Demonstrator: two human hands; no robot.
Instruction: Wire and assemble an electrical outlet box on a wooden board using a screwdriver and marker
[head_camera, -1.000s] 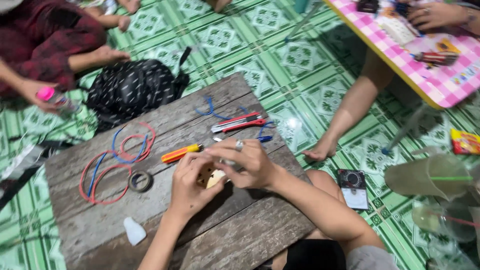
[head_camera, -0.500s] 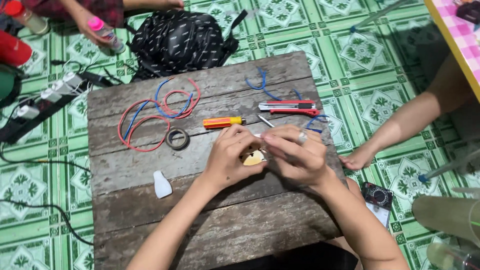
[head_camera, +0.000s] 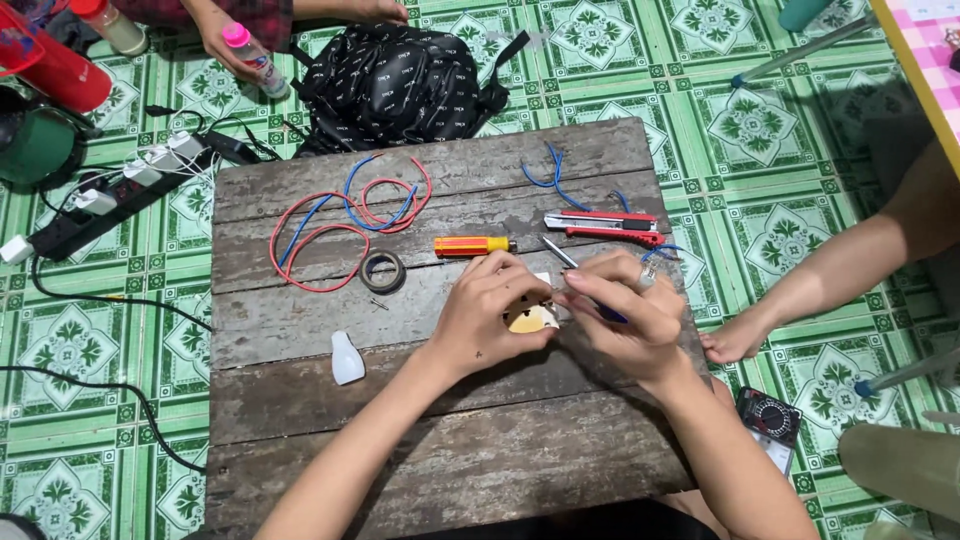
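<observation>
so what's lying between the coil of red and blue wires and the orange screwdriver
In the head view, a small roll of dark tape lies flat on the wooden table, between the red and blue wire coil and the orange screwdriver, slightly nearer the person.

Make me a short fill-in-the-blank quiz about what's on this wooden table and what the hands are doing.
1. Both hands, left hand and right hand, close around a small round ____ part.
2. The screwdriver has an orange and ____ handle.
3. The roll of tape lies beside the loops of red and ____ wire.
4. The red utility knife lies on the ____ table.

Missing words: yellowish; yellow; blue; wooden
</observation>
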